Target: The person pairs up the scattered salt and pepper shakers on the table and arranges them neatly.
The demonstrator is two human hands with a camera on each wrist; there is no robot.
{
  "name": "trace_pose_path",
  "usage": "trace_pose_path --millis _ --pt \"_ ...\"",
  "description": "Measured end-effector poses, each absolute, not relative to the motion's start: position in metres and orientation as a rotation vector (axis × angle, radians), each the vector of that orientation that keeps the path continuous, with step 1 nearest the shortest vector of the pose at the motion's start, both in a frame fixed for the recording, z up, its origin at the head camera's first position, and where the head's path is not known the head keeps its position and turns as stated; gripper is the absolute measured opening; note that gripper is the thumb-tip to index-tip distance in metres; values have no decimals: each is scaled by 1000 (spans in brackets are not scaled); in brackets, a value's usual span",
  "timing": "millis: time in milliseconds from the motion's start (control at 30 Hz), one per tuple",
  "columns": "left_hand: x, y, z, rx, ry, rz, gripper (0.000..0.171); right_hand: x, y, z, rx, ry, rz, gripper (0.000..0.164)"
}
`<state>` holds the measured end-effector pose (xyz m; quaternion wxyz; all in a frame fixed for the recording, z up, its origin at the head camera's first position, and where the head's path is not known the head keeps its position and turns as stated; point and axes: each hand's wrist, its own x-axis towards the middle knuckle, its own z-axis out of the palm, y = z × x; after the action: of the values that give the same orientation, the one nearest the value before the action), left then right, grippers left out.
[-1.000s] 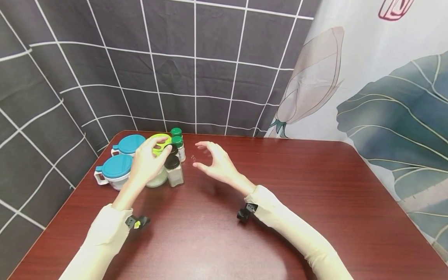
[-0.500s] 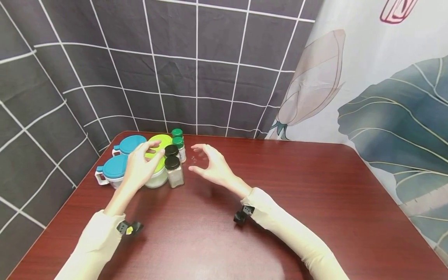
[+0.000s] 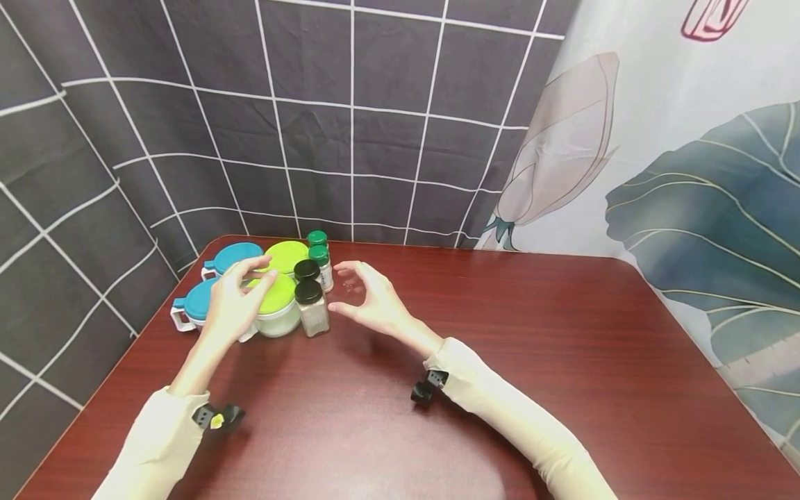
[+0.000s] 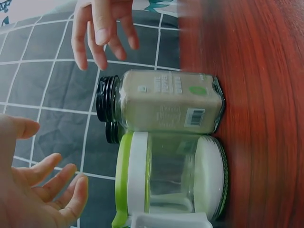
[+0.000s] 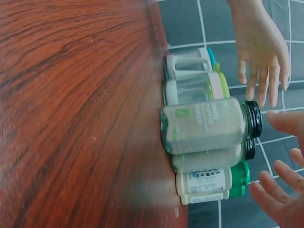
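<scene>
My left hand [image 3: 234, 298] hovers over the front blue-lidded jar [image 3: 198, 298] and the left side of the front lime-lidded jar [image 3: 279, 305], fingers loosely curved around nothing. My right hand [image 3: 375, 298], also holding nothing, is spread just right of two square glass jars with black caps. The front black-capped jar [image 4: 166, 100] contains pale powder and has white lettering. Its neighbour [image 5: 209, 159] stands close behind it. Beside them, a green-capped shaker [image 5: 209, 183] with a white label lies nearest my right fingers [image 5: 270, 194] in the right wrist view.
A second blue-lidded jar [image 3: 236, 253], a second lime-lidded jar [image 3: 287, 255] and another green-capped shaker [image 3: 317, 238] stand at the back of the cluster. The reddish wooden table [image 3: 500, 361] extends to the right. A grey gridded curtain [image 3: 387, 139] hangs behind.
My left hand has drawn left and toward me, uncovering the lime lids and black caps. My right hand has shifted left, closer to the black-capped jars. The containers stay in place.
</scene>
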<state>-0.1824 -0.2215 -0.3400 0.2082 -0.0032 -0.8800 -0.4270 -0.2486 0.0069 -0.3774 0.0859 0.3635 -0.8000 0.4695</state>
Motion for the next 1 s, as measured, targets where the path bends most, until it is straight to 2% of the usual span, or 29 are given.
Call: trace_pose_path --millis 1000 --pt "-172 -256 -340 81 -2467 -1199 47 -252 -14 -390 1151 -2345 1461 62"
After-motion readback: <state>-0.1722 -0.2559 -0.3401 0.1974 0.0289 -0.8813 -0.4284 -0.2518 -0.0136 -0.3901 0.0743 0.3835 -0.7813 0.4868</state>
